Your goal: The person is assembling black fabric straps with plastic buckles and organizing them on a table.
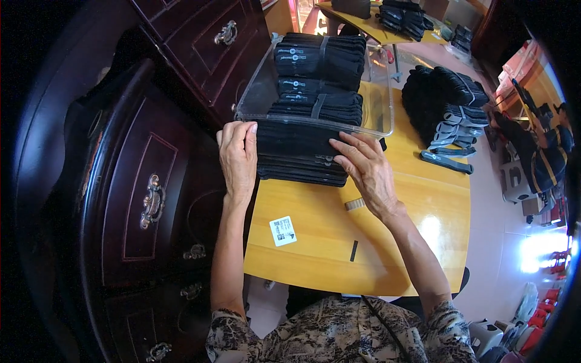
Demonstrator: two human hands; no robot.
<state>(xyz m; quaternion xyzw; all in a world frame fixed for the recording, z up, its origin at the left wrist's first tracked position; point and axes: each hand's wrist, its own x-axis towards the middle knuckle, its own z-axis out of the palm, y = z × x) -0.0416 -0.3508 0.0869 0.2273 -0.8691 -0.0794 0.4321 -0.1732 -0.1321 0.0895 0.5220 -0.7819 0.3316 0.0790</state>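
A stack of folded black fabric pieces [296,148] lies at the near end of a clear plastic bin [390,115], with its layered edges facing me. My left hand [238,154] is closed at the stack's left end, fingers together at the bin's near corner. At the right end, my right hand [366,166] grips the stack with its fingers bent over the top; its palm side is hidden. Inside the bin lie more black fabric bundles [321,57], some bound with a grey band. Whether the near stack touches the bin wall is hard to tell.
The bin stands on a yellow wooden table [315,260]. A white label card [282,231], a dark strip [353,251] and a small ribbed piece [355,204] lie near me. Black and grey bundles [448,103] sit at right. Dark wooden drawers [148,199] border the left. Another person [532,145] is at far right.
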